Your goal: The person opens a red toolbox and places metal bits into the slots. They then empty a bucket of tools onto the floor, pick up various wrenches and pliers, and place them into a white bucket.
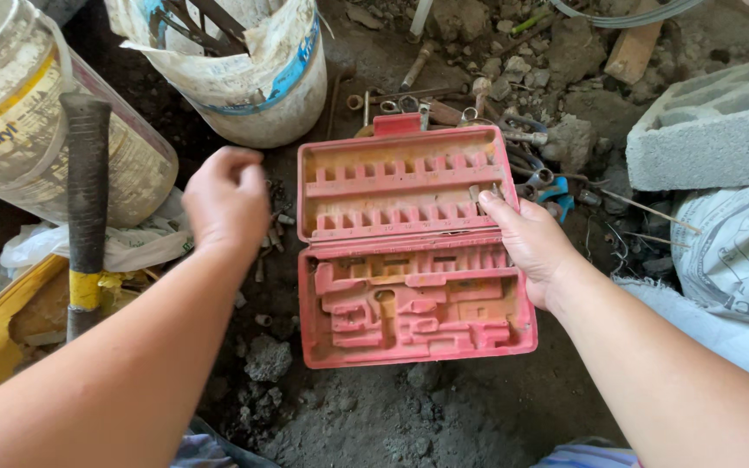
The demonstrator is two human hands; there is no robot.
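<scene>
Red case [409,260] lies open at centre on dirt; bucket [244,78] at 11 o'clock, block [713,130] at 2. Right hand [530,243] grips its right edge; left hand [227,204] curled loosely, empty.

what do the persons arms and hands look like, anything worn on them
Both forearms are bare to the frame edge: no sleeves, gloves, watch or bracelets show. The left hand and the right hand carry no rings that can be seen. At the bottom edge, a bit of striped pale blue and pink cloth shows beneath the arms.
</scene>
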